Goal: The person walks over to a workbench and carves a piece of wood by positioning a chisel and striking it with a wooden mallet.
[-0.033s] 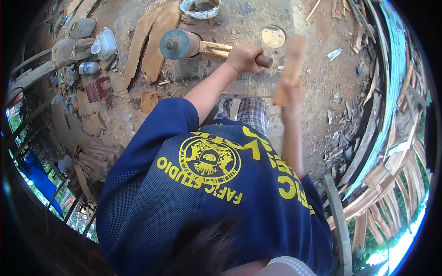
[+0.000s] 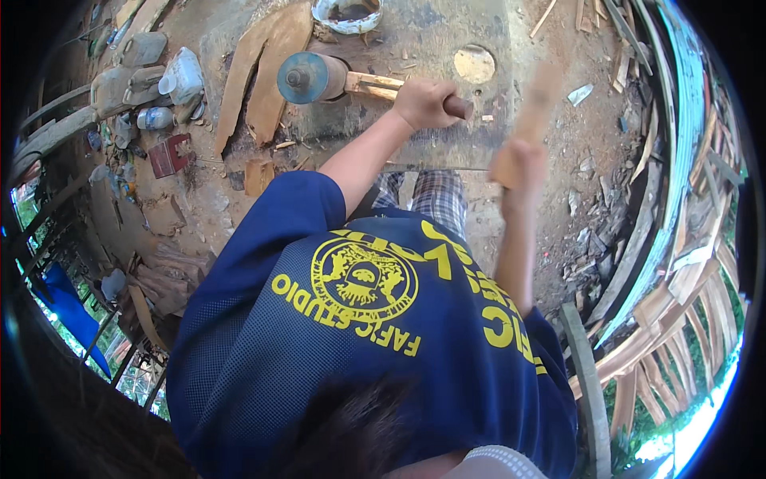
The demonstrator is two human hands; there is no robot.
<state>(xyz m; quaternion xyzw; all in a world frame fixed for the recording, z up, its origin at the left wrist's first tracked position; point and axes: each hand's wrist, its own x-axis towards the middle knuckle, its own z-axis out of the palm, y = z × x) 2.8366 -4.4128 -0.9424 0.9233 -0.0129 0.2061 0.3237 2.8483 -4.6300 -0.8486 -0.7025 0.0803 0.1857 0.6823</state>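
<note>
"What's around?"

"Checked trousers [image 2: 439,195] near, then on the right the right hand [image 2: 523,165], closed round a wooden stick [image 2: 537,112]; a red box [image 2: 168,156] left. Farther, the left hand [image 2: 427,104] grips a brown handle [image 2: 458,107]; a cylinder [image 2: 319,77] stands between it and a plank [image 2: 271,88]. Far: a white bowl [image 2: 347,23]."

"Hard to see?"

"The stick's blurred, the handle part-covered, the bowl cut off."

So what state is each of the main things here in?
Left hand: closed on a dark brown, round wooden handle
Right hand: closed on a pale brown, flat wooden piece, both blurred
White, round tub: uncovered, dark contents inside
Brown, flat wooden slab: lying, with a long split
Blue-ended, round cylinder: standing or lying, unclear
</note>
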